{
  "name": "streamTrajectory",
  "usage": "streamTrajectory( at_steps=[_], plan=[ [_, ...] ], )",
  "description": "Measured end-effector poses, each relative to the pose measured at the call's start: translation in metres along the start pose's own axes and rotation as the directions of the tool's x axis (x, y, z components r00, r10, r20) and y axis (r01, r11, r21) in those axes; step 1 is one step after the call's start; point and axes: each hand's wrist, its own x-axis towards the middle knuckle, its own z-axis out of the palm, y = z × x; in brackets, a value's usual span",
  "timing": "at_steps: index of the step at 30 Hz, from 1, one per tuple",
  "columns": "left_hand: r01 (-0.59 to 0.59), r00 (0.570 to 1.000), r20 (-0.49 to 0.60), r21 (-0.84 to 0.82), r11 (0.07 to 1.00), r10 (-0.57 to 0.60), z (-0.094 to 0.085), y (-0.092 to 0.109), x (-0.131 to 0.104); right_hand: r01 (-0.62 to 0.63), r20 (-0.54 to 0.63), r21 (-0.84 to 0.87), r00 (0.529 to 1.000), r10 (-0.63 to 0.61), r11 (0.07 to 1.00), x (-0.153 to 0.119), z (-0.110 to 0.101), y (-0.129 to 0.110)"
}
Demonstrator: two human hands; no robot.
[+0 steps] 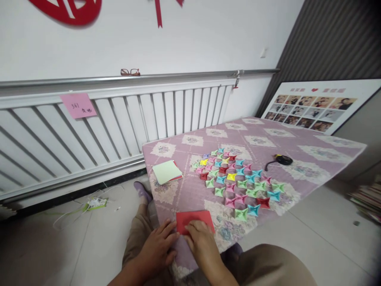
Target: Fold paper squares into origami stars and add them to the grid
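Left hand (160, 246): fingers loosely spread and slightly bent, holding nothing, tips at the left edge of the red paper; whether they touch it is hard to tell.
Right hand (204, 242): laid over the red paper, fingers close together; whether it grips or only presses, I cannot tell.
Red paper (195, 215): on the cloth at the table's near end, under the right hand.
Paper stack (166, 172): beyond the left hand, pale green on top, red showing at one edge.
Folded shapes (231, 176): small, pointed, many colors, set out in rows beyond and right of the red paper.
Black coil (284, 160): right of the rows, a bit of yellow on it.
Cloth (184, 194): mauve with pale floral diamonds, covering the table.
Radiator (184, 109): white, along the wall, a pink note (79, 106) marked 361 on it.
Pipe (178, 75): above the radiator, glasses (130, 72) resting there.
Photo board (364, 89): leaning at the far right end.
Floor (74, 246): pale tiles, with a power strip (97, 203) and white cables.
Cut off: red wall decorations (80, 18) at the top; book pile (366, 198) at the right.
Hard to read: the note's lower marks, the board's heading.
Hidden: the red paper's near part, behind the right hand.
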Motion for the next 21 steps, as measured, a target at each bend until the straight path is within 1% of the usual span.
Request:
streamTrajectory(
  at_steps=[2, 4, 7, 9, 10, 12, 14, 17, 19, 21],
  plan=[
    [-0.016, 1.0, -0.013, -0.036, 0.999, 0.015, 0.001, -0.002, 0.0, -0.042, 0.007, 0.034, 0.999, 0.042, 0.999, 0.004, 0.005, -0.001],
    [-0.029, 0.999, -0.046, -0.076, 0.997, 0.026, 0.002, -0.003, 0.001, -0.053, 0.016, 0.054, 0.998, 0.052, 0.997, 0.006, 0.006, 0.004],
    [0.019, 0.988, -0.151, -0.095, 0.995, -0.034, 0.003, -0.001, 0.007, -0.035, 0.013, 0.058, 0.999, 0.034, 0.998, 0.005, 0.006, 0.011],
    [0.059, 0.97, -0.232, -0.065, 0.996, -0.073, 0.003, 0.002, 0.014, -0.022, -0.01, 0.05, 1.0, 0.023, 0.998, 0.003, 0.007, 0.012],
    [0.06, 0.962, -0.263, -0.035, 0.998, -0.067, 0.004, 0.004, 0.018, -0.015, -0.023, 0.046, 1.0, 0.016, 0.999, 0.002, 0.007, 0.011],
    [0.022, 0.955, -0.296, 0.048, 0.999, -0.007, 0.005, 0.006, 0.026, 0.003, -0.044, 0.041, 0.999, -0.001, 0.999, 0.0, 0.009, 0.011],
    [-0.031, 0.955, -0.289, 0.141, 0.99, 0.071, 0.008, 0.006, 0.033, 0.015, -0.06, 0.037, 0.998, -0.013, 0.999, -0.001, 0.011, 0.011],
    [-0.087, 0.96, -0.237, 0.251, 0.964, 0.148, 0.01, 0.003, 0.039, 0.027, -0.07, 0.026, 0.997, -0.025, 0.999, -0.002, 0.013, 0.013],
    [-0.111, 0.961, -0.211, 0.291, 0.95, 0.177, 0.01, 0.001, 0.041, 0.043, -0.079, 0.013, 0.996, -0.042, 0.999, -0.002, 0.013, 0.014],
    [-0.109, 0.962, -0.209, 0.303, 0.947, 0.178, 0.009, 0.0, 0.042, 0.073, -0.096, -0.013, 0.993, -0.074, 0.997, -0.002, 0.013, 0.013]
  ],
)
